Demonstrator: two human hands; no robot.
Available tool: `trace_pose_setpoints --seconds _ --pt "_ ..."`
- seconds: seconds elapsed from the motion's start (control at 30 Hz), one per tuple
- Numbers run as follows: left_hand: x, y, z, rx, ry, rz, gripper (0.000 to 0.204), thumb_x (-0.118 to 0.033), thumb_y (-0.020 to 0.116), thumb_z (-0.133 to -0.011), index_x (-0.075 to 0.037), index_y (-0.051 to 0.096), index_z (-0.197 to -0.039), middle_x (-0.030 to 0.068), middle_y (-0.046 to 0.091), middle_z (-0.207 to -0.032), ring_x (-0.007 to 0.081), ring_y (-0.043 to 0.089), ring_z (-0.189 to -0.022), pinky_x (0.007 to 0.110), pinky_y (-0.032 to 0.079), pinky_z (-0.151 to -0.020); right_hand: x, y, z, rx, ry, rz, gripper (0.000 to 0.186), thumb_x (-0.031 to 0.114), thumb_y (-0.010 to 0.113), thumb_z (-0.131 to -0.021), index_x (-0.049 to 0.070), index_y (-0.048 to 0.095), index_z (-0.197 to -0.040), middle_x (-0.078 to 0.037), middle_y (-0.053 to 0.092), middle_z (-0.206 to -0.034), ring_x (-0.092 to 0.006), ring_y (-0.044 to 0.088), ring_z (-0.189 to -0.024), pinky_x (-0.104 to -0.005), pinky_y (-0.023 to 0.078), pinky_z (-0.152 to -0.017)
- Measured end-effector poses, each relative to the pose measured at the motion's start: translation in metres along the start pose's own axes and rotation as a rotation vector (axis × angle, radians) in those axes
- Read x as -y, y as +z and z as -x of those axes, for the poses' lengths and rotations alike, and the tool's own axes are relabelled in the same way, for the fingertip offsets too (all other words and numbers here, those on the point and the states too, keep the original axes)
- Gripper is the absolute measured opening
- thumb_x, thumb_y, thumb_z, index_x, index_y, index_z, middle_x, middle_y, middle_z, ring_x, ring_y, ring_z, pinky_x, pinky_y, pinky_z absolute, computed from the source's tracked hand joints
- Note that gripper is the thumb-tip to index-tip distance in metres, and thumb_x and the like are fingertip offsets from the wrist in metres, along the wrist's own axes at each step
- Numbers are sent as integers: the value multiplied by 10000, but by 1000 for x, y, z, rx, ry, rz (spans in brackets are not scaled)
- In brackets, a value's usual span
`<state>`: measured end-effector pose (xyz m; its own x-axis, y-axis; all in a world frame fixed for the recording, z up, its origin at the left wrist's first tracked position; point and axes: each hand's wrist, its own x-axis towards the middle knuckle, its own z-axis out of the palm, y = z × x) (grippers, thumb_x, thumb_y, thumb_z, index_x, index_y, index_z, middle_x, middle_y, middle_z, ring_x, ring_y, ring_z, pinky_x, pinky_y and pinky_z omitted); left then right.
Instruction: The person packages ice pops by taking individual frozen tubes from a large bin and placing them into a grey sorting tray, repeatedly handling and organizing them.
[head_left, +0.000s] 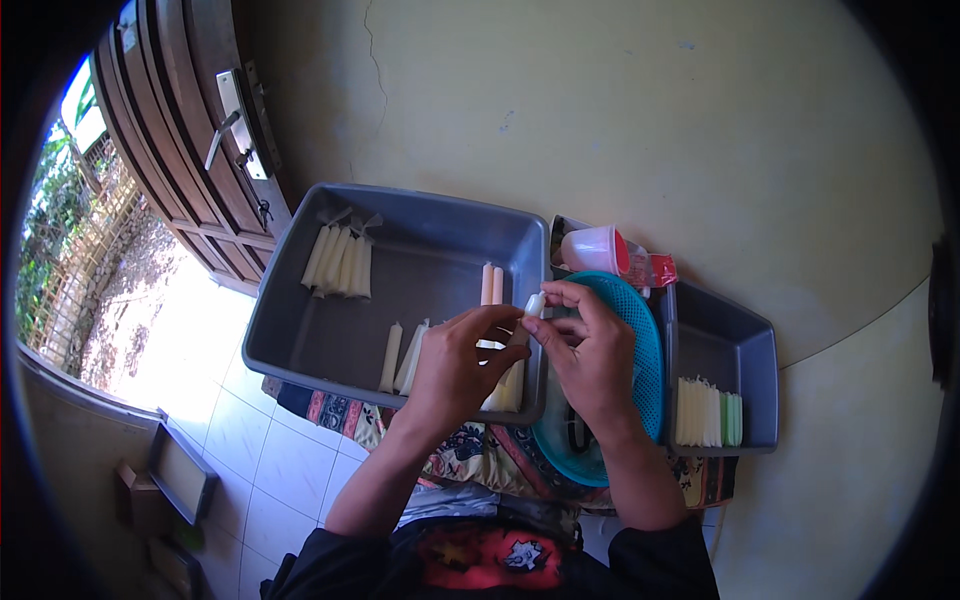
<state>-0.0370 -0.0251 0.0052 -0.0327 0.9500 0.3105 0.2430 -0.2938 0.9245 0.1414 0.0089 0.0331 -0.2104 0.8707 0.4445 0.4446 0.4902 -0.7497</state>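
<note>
"What's over on the left?"

"An open brown door (190, 130), and a tray (182, 472) propped at a slant on the tiles (290, 460). Then the big grey tub (430, 240), on a patterned cloth (465, 450)."

"And in that tub?"

"A bunch of pale tubes (340, 262) with clear tails, at its far left. Nearer the front wall, one cream tube (391, 358) lies alone, and a few more sit just beside it, partly behind the left hand (462, 365)."

"How is that hand set?"

"Fingers bent, thumb and forefinger nearly together on the lower part of a white tube (534, 304). The grip hides that end."

"So where exactly is the white tube?"

"Up between both hands, over the tub's right edge, just in front of two pink tubes (492, 284). The right hand (592, 350) pinches its upper end, thumb against forefinger, the other fingers curled."

"What's beyond?"

"A cup (590, 249) tipped on its side near a red packet (663, 270). In front of them is a turquoise basket (648, 350), partly under the right hand. Last, the small grey tub (742, 345): a row of cream tubes (698, 412) along its front, with green tubes (731, 420) at the right end."
</note>
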Motion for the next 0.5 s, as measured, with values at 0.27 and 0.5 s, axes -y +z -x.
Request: trace_pose_setpoints --seconds 0.27,0.5 --pt "9 -9 8 74 16 -211 308 -13 810 -958 -2 766 -1263 164 833 -1125 274 829 -1032 389 660 -888 -18 9 0 62 33 27 400 72 890 -921 -15 711 -1268 -194 810 -1178 -246 841 -961 -344 675 -812" --pt "19 -10 9 92 -8 -160 265 24 782 -959 28 773 -1224 169 816 -1103 262 820 -995 371 663 -858 -26 4 0 71 101 1 384 70 891 -901 -3 737 -1245 -177 821 -1147 -215 837 -902 -329 658 -767"
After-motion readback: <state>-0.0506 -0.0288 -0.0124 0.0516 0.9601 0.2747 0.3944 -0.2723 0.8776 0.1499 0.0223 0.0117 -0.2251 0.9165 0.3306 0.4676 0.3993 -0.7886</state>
